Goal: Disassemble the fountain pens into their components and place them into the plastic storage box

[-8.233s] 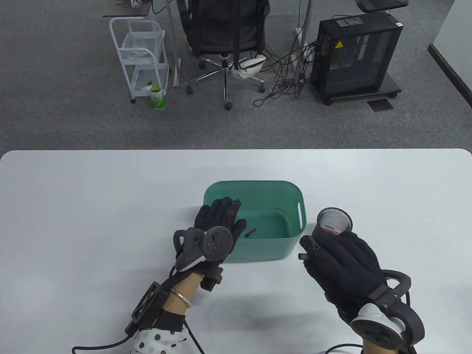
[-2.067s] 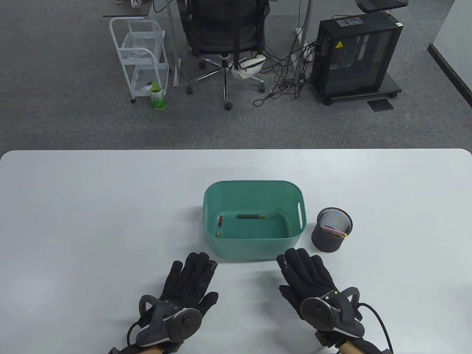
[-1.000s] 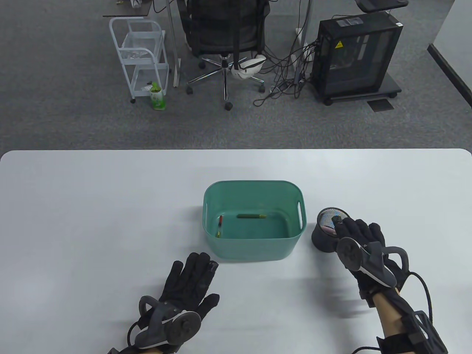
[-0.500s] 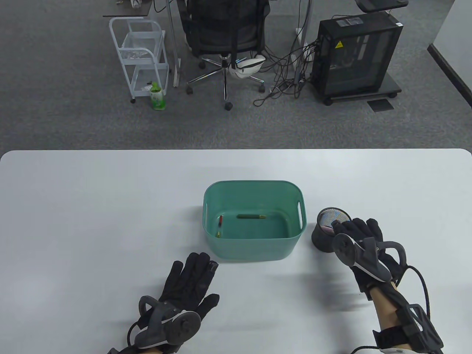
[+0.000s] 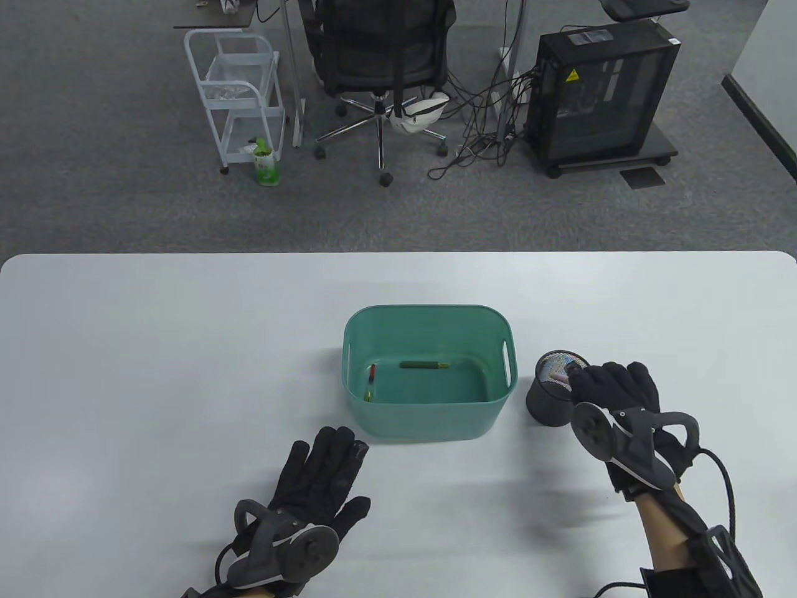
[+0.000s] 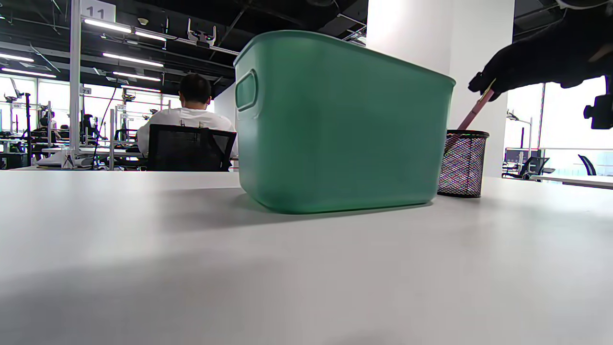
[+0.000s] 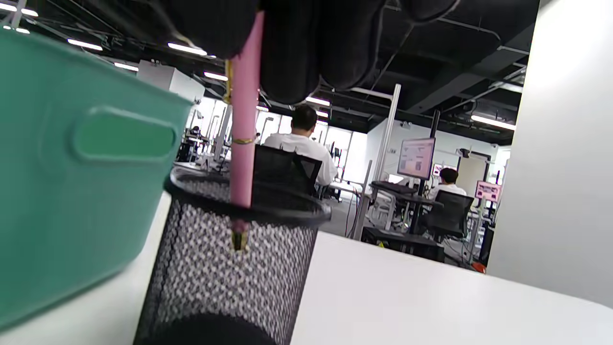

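Note:
A green plastic storage box [image 5: 429,423] stands mid-table with a dark green pen part [image 5: 424,365] and a red part [image 5: 372,374] lying inside. To its right is a black mesh pen cup [image 5: 547,408]. My right hand [image 5: 576,379] hovers over the cup's rim and pinches the top of a pink fountain pen [image 7: 243,134], whose lower end is still inside the cup [image 7: 230,282]. In the left wrist view the pink pen [image 6: 475,111] slants up out of the cup [image 6: 462,164] into the right hand's fingertips [image 6: 483,82]. My left hand [image 5: 327,458] lies flat on the table in front of the box.
The white table [image 5: 155,374] spreads wide to either side of the box. Beyond its far edge, on the carpet, stand an office chair [image 5: 380,62], a white cart [image 5: 240,93] and a black computer case [image 5: 598,93]. A cable trails from my right wrist [image 5: 725,492].
My right hand went from flat on the table up to the pen cup, curled its fingers and took hold of the pink pen, which now rises out of the cup. The left hand stayed still.

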The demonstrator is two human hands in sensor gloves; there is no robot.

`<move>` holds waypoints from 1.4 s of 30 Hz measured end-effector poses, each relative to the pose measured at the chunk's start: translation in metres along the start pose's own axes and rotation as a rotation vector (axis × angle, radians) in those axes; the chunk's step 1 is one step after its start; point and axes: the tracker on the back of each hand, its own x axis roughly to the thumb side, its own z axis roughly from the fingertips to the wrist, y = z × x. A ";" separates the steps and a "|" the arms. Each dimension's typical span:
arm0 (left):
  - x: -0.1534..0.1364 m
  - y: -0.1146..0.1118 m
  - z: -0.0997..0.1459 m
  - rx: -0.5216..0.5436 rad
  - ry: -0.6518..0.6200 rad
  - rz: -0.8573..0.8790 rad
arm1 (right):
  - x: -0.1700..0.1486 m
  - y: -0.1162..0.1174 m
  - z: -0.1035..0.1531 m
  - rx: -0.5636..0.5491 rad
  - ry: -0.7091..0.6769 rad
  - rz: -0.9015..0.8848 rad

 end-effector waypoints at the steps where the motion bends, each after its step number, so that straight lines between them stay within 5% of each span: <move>1: 0.000 0.000 0.000 -0.001 0.000 0.000 | 0.000 -0.007 0.002 -0.026 -0.008 -0.001; 17: -0.001 0.000 0.000 -0.002 0.007 0.005 | 0.042 -0.092 0.033 -0.370 -0.133 -0.353; 30: 0.000 -0.001 -0.001 0.010 -0.001 -0.005 | 0.080 -0.099 0.054 -0.431 -0.205 -0.560; 42: 0.008 0.035 -0.004 0.223 -0.035 0.042 | 0.086 -0.099 0.057 -0.413 -0.256 -0.586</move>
